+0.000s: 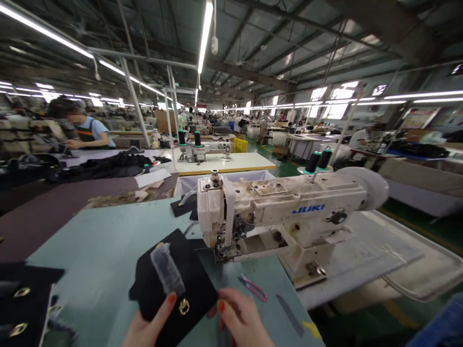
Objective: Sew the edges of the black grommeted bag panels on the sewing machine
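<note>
My left hand [148, 325] and my right hand [240, 318] grip the lower part of a black fabric panel [195, 284] above the pale teal sewing table [90, 255]. A gold metal ring fitting [183, 306] sits on the panel near my left thumb, and a grey translucent strip [167, 268] lies across it. The panel's upper corner lies just left of the presser foot of a white JUKI sewing machine [285, 212]. Pink-handled thread snips [252, 287] lie on the table beyond my right hand.
Black pieces with gold fittings [21, 308] are stacked at the table's left edge. A grey metal ruler [290, 315] lies to the right. Further off stand another sewing machine [202, 149] and a table with black cloth [101, 166], where a co-worker [90, 135] works.
</note>
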### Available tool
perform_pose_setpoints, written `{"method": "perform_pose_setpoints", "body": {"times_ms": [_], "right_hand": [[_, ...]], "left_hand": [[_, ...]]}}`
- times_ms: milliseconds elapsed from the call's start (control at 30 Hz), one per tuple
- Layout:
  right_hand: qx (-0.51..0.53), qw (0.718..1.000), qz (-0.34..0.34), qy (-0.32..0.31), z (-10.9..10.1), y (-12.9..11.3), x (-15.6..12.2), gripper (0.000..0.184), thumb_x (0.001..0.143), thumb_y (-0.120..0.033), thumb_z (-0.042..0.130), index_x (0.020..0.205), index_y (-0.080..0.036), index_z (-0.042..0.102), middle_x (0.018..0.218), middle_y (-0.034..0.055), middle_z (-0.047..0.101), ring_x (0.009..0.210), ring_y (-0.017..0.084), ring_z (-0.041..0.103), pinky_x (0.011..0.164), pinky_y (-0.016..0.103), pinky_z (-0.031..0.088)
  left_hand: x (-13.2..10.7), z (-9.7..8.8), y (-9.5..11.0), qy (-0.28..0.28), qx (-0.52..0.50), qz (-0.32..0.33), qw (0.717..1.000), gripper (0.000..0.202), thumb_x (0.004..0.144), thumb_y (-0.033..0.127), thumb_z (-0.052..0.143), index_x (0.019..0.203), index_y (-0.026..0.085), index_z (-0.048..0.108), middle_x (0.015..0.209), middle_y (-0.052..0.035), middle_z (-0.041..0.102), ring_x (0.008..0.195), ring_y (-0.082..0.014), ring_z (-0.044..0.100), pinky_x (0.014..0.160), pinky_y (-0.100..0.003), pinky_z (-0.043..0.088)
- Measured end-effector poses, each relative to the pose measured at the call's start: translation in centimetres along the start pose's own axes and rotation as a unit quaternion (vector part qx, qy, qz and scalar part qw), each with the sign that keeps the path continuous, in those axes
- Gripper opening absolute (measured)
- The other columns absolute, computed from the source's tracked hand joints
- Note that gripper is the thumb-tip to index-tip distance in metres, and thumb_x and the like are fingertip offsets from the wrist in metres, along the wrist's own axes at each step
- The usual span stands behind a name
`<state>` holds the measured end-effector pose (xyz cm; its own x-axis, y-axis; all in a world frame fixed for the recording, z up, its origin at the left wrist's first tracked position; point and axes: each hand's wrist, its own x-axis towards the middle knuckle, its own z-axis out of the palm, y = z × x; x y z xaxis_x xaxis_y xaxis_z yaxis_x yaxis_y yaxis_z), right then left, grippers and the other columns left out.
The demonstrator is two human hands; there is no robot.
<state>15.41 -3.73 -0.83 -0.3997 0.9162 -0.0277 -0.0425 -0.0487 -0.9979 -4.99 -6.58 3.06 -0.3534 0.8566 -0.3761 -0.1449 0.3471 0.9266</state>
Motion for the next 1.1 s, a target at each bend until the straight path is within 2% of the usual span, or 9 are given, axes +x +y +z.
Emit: {"method": "perform_pose_setpoints", "body": {"times_ms": [67,133,233,300,433,633,900,1100], "right_hand": [[0.007,0.999,0.033,0.001,0.7,0.1,0.7,0.067,0.08,-0.077,0.045,0.086,-0.012,0.058,0.074,0.0087,0.064,0.048,0.005,0.044,0.041,0.014,0.029],[-0.004,0.998,0.062,-0.004,0.7,-0.6,1.3,0.068,0.078,-0.079,0.045,0.077,-0.012,0.054,0.068,0.0074,0.062,0.045,0.004,0.041,0.04,0.014,0.028],[-0.023,0.997,0.08,0.004,0.2,-1.3,2.2,0.071,0.076,-0.082,0.044,0.072,-0.012,0.054,0.064,0.0067,0.059,0.045,0.004,0.041,0.039,0.015,0.027],[-0.022,0.996,0.091,0.012,0.1,-1.2,2.9,0.072,0.076,-0.082,0.042,0.073,-0.012,0.054,0.063,0.006,0.058,0.044,0.005,0.041,0.039,0.015,0.027],[-0.015,0.995,0.092,0.024,0.2,-0.4,4.1,0.072,0.078,-0.082,0.038,0.075,-0.012,0.054,0.066,0.0064,0.059,0.044,0.006,0.043,0.037,0.016,0.028],[-0.034,0.993,0.085,0.071,0.4,0.0,5.0,0.069,0.08,-0.08,0.038,0.07,-0.014,0.053,0.06,0.0056,0.057,0.044,0.006,0.044,0.039,0.016,0.028],[-0.01,0.99,0.086,0.112,0.4,-0.1,5.7,0.071,0.076,-0.084,0.039,0.069,-0.015,0.048,0.056,0.0025,0.053,0.043,0.005,0.043,0.04,0.015,0.03],[0.03,0.988,0.107,0.106,0.5,-0.5,6.0,0.075,0.069,-0.088,0.041,0.069,-0.014,0.049,0.057,0.0031,0.054,0.043,0.005,0.046,0.04,0.015,0.034]], "left_hand": [[0.6,0.5,0.9,-0.022,-0.043,-0.026,0.999,0.06,0.062,0.055,0.079,0.107,0.016,0.069,0.103,-0.0105,0.077,0.104,-0.0356,0.068,0.092,-0.042,0.056],[1.3,0.9,2.0,-0.069,-0.062,-0.04,0.995,0.06,0.063,0.052,0.08,0.108,0.015,0.068,0.102,-0.0108,0.077,0.101,-0.0344,0.07,0.089,-0.04,0.056],[2.7,1.2,3.3,-0.162,-0.06,-0.059,0.983,0.054,0.066,0.044,0.081,0.109,0.015,0.068,0.101,-0.0103,0.077,0.094,-0.03,0.071,0.084,-0.036,0.056],[3.9,1.4,3.8,-0.191,-0.061,-0.072,0.977,0.046,0.066,0.037,0.083,0.104,0.015,0.07,0.099,-0.0095,0.078,0.089,-0.0266,0.072,0.081,-0.033,0.056],[6.6,1.9,4.0,-0.199,-0.075,-0.094,0.973,0.037,0.064,0.033,0.084,0.095,0.017,0.072,0.093,-0.0071,0.078,0.085,-0.023,0.072,0.078,-0.029,0.055],[8.9,3.0,4.0,-0.196,-0.079,-0.108,0.971,0.043,0.063,0.031,0.085,0.101,0.018,0.07,0.101,-0.0078,0.077,0.085,-0.0224,0.071,0.078,-0.03,0.055],[10.0,4.0,4.9,-0.223,-0.087,-0.093,0.966,0.035,0.066,0.026,0.083,0.097,0.016,0.07,0.095,-0.0078,0.078,0.078,-0.0196,0.07,0.076,-0.029,0.054],[10.0,4.0,4.9,-0.204,-0.08,-0.082,0.972,0.04,0.066,0.028,0.082,0.102,0.016,0.069,0.095,-0.0079,0.077,0.078,-0.0205,0.069,0.072,-0.029,0.053]]}}
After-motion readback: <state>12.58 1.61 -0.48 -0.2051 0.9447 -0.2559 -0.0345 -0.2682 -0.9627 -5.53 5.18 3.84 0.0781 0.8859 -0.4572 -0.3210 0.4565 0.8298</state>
